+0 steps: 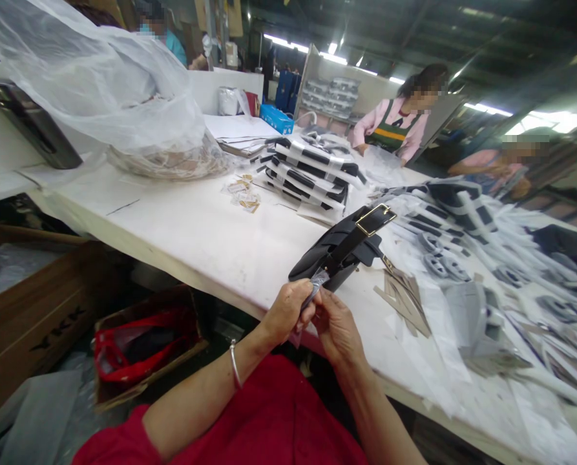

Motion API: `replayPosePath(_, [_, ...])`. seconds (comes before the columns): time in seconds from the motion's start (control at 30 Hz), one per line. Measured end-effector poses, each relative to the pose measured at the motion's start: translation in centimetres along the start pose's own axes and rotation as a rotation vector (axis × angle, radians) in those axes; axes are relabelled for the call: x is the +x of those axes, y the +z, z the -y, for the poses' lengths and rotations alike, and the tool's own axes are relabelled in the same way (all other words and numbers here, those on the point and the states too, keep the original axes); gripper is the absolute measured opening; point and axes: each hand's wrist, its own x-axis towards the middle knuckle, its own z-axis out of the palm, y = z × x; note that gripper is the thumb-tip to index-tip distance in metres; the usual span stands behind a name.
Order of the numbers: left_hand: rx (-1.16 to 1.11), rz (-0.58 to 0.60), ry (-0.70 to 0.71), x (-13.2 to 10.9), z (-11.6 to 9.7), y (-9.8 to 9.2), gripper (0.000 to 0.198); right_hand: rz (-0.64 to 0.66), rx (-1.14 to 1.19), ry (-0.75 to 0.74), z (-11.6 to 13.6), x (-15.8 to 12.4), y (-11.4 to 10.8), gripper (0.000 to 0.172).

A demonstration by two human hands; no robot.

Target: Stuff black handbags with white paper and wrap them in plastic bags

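Observation:
A black leather bag (307,258) with a gold-rimmed buckle (375,220) on its strap rests on the table near the front edge. My left hand (287,311) is closed around a piece of clear plastic film (319,281) at the near side of the bag, where a dark strap end seems to lie inside the film. Right beside it, my right hand (337,321) pinches the same spot, thumb and fingertips together. What sits between the fingertips is mostly hidden. Tan card strips (400,300) lie to the right of the bag.
Stacked bags wrapped in white strips (312,171) stand behind, with small gold-and-clear packets (243,194) beside them. A large plastic sack (167,155) is at left. White-wrapped parts cover the right side. Open cardboard boxes (31,323) stand below the table edge. Other people (392,123) work across the table.

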Motion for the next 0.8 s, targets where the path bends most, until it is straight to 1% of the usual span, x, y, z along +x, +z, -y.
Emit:
replayPosePath(0.07, [0.101, -0.032, 0.028, -0.1, -0.2, -0.1, 0.036, -0.158, -0.206, -0.141, 0.1, -0.3, -0.7, 0.033])
replayPosePath(0.1, [0.170, -0.047, 0.050, -0.1, -0.3, -0.1, 0.037, -0.206, -0.304, -0.196, 0.3, -0.4, -0.8, 0.033])
replayPosePath(0.13, [0.244, -0.060, 0.077, -0.1, -0.4, -0.1, 0.037, -0.216, -0.380, -0.231, 0.5, -0.6, -0.8, 0.034])
replayPosePath(0.17, [0.318, -0.068, 0.108, -0.1, -0.4, -0.1, 0.037, -0.191, -0.422, -0.245, 0.8, -0.7, -0.6, 0.036])
replayPosePath(0.23, [0.452, -0.084, 0.170, 0.0, -0.2, -0.1, 0.037, -0.108, -0.390, -0.221, 1.1, -0.8, 0.4, 0.041])
replayPosePath(0.3, [0.562, -0.100, 0.211, 0.1, 0.2, 0.0, 0.037, -0.070, -0.254, -0.150, 1.2, -0.7, 1.8, 0.048])
replayPosePath(0.4, [0.643, -0.121, 0.218, 0.1, 0.8, -0.2, 0.034, -0.122, -0.039, -0.072, 0.9, 0.1, 3.5, 0.054])
replayPosePath(0.47, [0.632, -0.110, 0.195, -0.2, 1.1, -0.6, 0.034, -0.165, 0.049, -0.070, 0.6, 0.8, 4.2, 0.052])
replayPosePath(0.53, [0.586, -0.069, 0.132, -0.8, 1.8, -1.2, 0.039, -0.186, 0.107, -0.066, 0.2, 1.4, 4.5, 0.049])
replayPosePath(0.63, [0.544, -0.010, -0.002, -2.3, 3.5, -2.6, 0.047, -0.160, 0.169, -0.076, 0.1, 2.1, 4.6, 0.048])
replayPosePath(0.73, [0.566, 0.008, -0.093, -4.2, 5.8, -4.7, 0.052, -0.032, 0.122, -0.051, 0.8, 2.2, 4.1, 0.053])
replayPosePath(0.8, [0.607, 0.085, -0.166, -5.6, 7.0, -6.1, 0.054, 0.105, -0.013, -0.029, 1.7, 2.0, 2.9, 0.056])
